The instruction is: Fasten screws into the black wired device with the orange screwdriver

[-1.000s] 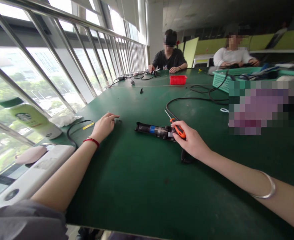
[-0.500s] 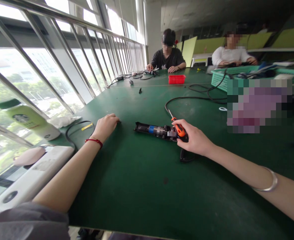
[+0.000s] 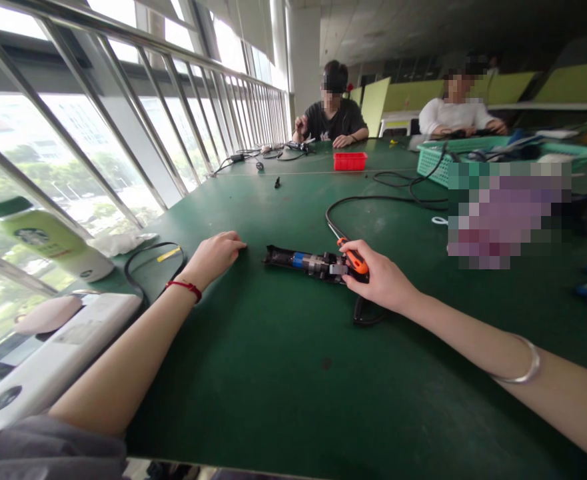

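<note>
A black opened tool body (image 3: 306,261) with a blue and metal motor inside lies on the green table (image 3: 283,373). My right hand (image 3: 380,280) grips an orange-handled screwdriver (image 3: 353,261) at the body's right end, its metal tip pointing up and away. My left hand (image 3: 216,255) rests flat on the table just left of the body, fingers together, holding nothing I can see. A black cable (image 3: 368,200) runs from the body toward the far side.
A white device (image 3: 58,353), a pink pad (image 3: 48,313) and a green-and-white bottle (image 3: 48,243) sit at the left by the window railing. A red tray (image 3: 350,161) and a green basket (image 3: 436,163) stand farther back. Two other people sit at the far end.
My left hand slid right across the table toward the tool body. My right hand kept the screwdriver, tilting it slightly at the body's end.
</note>
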The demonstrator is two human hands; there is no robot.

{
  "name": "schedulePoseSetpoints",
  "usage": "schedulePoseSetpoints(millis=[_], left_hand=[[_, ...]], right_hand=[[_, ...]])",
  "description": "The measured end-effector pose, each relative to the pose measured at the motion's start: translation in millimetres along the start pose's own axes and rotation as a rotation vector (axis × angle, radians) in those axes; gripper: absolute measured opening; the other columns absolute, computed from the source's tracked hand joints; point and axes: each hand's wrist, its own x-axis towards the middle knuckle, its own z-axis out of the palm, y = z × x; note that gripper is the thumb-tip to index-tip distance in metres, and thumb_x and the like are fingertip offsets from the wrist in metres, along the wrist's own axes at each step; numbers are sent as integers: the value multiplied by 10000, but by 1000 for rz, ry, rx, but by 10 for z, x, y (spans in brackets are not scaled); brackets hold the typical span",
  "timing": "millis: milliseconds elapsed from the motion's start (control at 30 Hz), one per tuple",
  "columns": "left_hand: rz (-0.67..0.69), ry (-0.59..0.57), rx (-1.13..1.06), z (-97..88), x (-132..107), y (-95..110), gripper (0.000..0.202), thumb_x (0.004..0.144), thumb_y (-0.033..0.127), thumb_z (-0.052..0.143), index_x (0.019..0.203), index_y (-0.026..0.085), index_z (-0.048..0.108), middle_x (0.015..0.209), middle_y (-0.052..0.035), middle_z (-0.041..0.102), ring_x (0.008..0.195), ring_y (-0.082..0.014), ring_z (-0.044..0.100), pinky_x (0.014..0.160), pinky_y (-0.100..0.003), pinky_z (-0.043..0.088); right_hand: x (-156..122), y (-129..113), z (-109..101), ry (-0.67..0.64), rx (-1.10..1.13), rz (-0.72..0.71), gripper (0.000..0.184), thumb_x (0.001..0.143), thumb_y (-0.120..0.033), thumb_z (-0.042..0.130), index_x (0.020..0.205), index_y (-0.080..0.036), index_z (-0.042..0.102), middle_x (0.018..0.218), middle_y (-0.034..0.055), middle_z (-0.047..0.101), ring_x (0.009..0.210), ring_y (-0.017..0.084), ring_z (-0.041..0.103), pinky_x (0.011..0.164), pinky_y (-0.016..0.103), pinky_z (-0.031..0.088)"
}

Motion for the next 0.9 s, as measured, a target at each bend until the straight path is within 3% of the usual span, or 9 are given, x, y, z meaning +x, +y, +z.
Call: schedulePoseSetpoints(millis=[233,467,633,767,900], left_hand=[[13,-39,-8,-72,-26,-24,394,860,209,328,1047,218,674,1105,-42,631,907,-191,620,773,-275,478],[23,4,12,-5,-3,-18,356,880,220,324,1000,200,658,1046,-69,635,920,-208,614,734,-280,476],[-7,64,-92,-7,-9,1,329,894,244,325,961,172,640,1006,-83,629,920,-204,600,762,-289,477],[-4,242,-311,-125,-31,234,253,887,288,413,908,164,633,948,-68,632,843,-187,600,741,-290,475],[121,386,-705,-296,-92,732,182,859,299,515,833,169,639,849,-32,643,762,-137,592,694,-248,481]], right_hand=[[-9,-44,18,35,44,-3,364,721,-275,579,1069,-231,481,947,35,624,700,166,589,646,290,459],[-45,-194,89,99,52,43,339,709,-272,610,1020,-213,490,936,44,617,750,191,590,687,312,464],[-59,-232,115,115,150,22,315,734,-293,609,1010,-222,477,887,33,625,739,185,610,695,308,475],[-52,-216,91,92,262,18,253,748,-249,585,977,-230,477,933,31,639,765,171,631,733,297,481],[-46,-214,82,95,266,41,237,741,-250,585,955,-232,485,926,26,646,770,173,633,725,300,485]])
